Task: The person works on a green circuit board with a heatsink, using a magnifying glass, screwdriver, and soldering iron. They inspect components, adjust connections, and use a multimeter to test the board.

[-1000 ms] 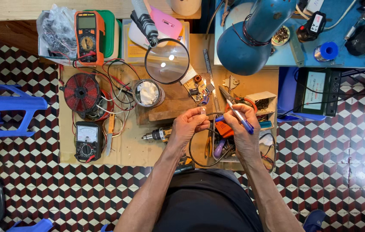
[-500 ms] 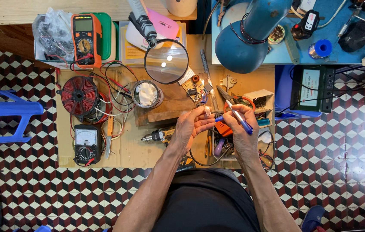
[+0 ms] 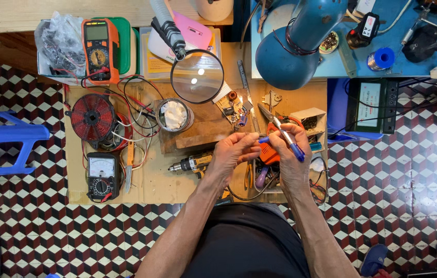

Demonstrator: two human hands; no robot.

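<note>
My right hand [image 3: 290, 159] is shut on blue-handled pliers [image 3: 280, 131], their metal jaws pointing up and left toward a small circuit board [image 3: 231, 107]. My left hand [image 3: 234, 152] is beside it, fingertips pinched near the blue handle tip; what it pinches is too small to tell. Both hands hover over a low wooden work board [image 3: 151, 180], just below a round magnifying glass [image 3: 197, 76] on an arm.
A red wire coil [image 3: 92, 117], a black analog meter [image 3: 100, 175], an orange multimeter [image 3: 99, 49], a metal cup [image 3: 173, 114] and a small drill [image 3: 193, 163] lie on the left. A blue desk lamp [image 3: 295, 46] stands at the back. A blue plastic stool [image 3: 2, 141] stands on the tiled floor.
Both hands have drifted slightly down and toward me; the left fingers have closed in toward the pliers' handle tip. The pliers stay in my right hand.
</note>
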